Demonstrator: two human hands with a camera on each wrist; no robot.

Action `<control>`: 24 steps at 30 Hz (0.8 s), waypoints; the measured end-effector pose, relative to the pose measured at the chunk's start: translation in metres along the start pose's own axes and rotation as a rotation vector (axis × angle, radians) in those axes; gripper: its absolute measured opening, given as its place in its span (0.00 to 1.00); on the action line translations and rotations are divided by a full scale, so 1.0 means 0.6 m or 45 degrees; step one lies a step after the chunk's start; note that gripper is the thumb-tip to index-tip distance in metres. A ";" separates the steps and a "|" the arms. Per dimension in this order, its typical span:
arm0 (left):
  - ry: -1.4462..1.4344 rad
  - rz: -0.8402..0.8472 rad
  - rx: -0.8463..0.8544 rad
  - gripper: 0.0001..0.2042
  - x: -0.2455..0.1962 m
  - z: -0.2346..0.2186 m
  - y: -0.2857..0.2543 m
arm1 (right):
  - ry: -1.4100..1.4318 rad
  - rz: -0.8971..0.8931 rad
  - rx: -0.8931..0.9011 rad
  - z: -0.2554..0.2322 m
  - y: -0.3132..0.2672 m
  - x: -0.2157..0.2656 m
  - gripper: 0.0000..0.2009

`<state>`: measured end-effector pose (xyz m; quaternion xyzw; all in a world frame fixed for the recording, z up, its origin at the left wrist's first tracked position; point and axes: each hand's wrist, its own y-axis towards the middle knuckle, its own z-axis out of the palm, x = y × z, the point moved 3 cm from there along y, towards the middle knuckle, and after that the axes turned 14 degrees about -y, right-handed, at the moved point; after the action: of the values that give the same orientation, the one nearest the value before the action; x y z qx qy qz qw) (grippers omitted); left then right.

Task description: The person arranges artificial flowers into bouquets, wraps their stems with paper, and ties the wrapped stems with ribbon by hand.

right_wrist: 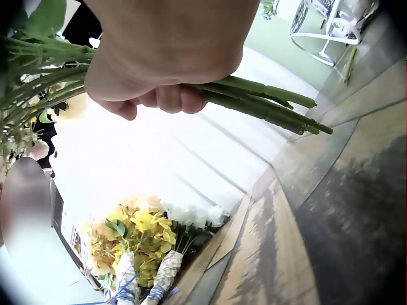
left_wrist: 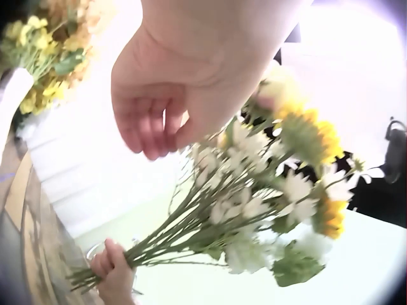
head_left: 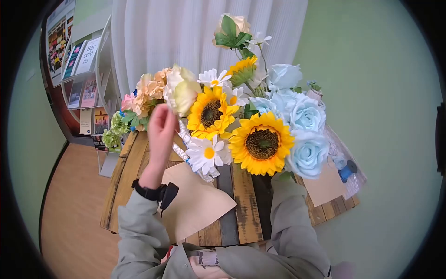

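My right hand (right_wrist: 165, 63) grips a bundle of green stems (right_wrist: 267, 111), the cut ends sticking out past the fingers. In the left wrist view, the same right hand (left_wrist: 114, 273) wraps the stems low down. The bouquet carries sunflowers (head_left: 262, 143), white daisies (head_left: 204, 152), pale blue roses (head_left: 306, 151) and a cream rose (head_left: 234, 28) standing above the rest. In the head view the blooms hide the right hand. My left hand (head_left: 162, 130) is raised at the bouquet's left side, blurred. Its fingers (left_wrist: 149, 130) hang loosely curled with nothing seen in them.
Brown paper (head_left: 195, 200) lies on the slatted wooden table (head_left: 246, 195). Wrapped bunches of peach flowers (head_left: 151, 88) lie at the back left. At right are another paper sheet (head_left: 323, 183) and a blue ribbon spool (head_left: 347, 171). A magazine rack (head_left: 100, 93) stands left, by a white curtain (head_left: 158, 32).
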<state>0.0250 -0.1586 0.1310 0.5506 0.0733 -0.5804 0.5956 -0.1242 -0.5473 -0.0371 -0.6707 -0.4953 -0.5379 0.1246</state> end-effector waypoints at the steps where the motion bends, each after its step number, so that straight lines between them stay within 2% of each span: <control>1: 0.001 0.123 0.067 0.17 -0.036 0.011 -0.009 | 0.019 0.013 -0.009 -0.023 -0.011 -0.025 0.14; 2: 0.001 0.244 0.132 0.20 -0.080 0.028 -0.021 | 0.037 0.027 -0.016 -0.047 -0.036 -0.050 0.13; 3: -0.005 0.234 0.132 0.20 -0.116 0.055 -0.033 | 0.052 0.043 -0.021 -0.062 -0.065 -0.076 0.13; 5: 0.669 0.699 0.532 0.19 -0.181 0.134 -0.064 | 0.077 0.072 -0.026 -0.070 -0.124 -0.124 0.12; 6: 0.839 0.816 0.669 0.21 -0.172 0.141 -0.065 | 0.091 0.084 -0.029 -0.072 -0.168 -0.140 0.12; 7: 0.896 0.835 0.693 0.20 -0.165 0.138 -0.068 | 0.108 0.096 -0.032 -0.076 -0.147 -0.157 0.12; 8: 0.953 0.857 0.722 0.19 -0.158 0.135 -0.071 | 0.128 0.106 -0.039 -0.016 -0.082 -0.139 0.11; 9: 0.950 0.859 0.729 0.19 -0.151 0.132 -0.081 | 0.150 0.113 -0.050 -0.054 -0.047 -0.139 0.11; 10: 0.884 0.746 0.658 0.19 -0.140 0.126 -0.094 | 0.171 0.117 -0.063 -0.012 -0.014 -0.130 0.11; 11: 0.815 0.632 0.587 0.18 -0.126 0.119 -0.101 | 0.190 0.123 -0.078 0.050 0.069 -0.098 0.11; 12: 0.808 0.637 0.599 0.18 -0.111 0.113 -0.102 | 0.210 0.128 -0.096 0.042 0.064 -0.108 0.10; 14: 0.689 0.150 0.337 0.15 -0.057 0.072 -0.085 | 0.246 0.141 -0.130 0.038 0.088 -0.116 0.10; 15: 0.501 0.085 0.272 0.15 -0.025 0.051 -0.060 | 0.240 0.145 -0.136 0.032 0.073 -0.079 0.10; 16: 0.315 0.019 0.199 0.16 -0.005 0.035 -0.028 | 0.266 0.106 -0.113 0.030 0.050 -0.003 0.08; 17: 0.336 -0.010 0.162 0.18 -0.017 0.032 -0.008 | 0.292 0.064 -0.083 0.033 0.037 0.047 0.09; 18: 0.155 0.066 0.178 0.19 -0.024 0.033 0.013 | 0.289 0.062 -0.071 0.035 0.041 0.020 0.09; 20: 0.147 0.111 0.205 0.18 -0.054 0.039 0.028 | -0.209 -0.051 -0.465 0.030 0.039 -0.023 0.12; 22: 0.166 0.153 0.239 0.17 -0.079 0.042 0.024 | -0.179 -0.053 -0.432 0.029 0.005 -0.032 0.11; 24: 0.177 0.197 0.280 0.17 -0.100 0.044 0.022 | -0.131 -0.056 -0.383 0.030 0.086 0.002 0.11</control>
<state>0.0019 -0.1451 0.1922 0.6553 0.0077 -0.4976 0.5683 -0.0721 -0.5586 -0.0244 -0.6974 -0.4297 -0.5734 -0.0146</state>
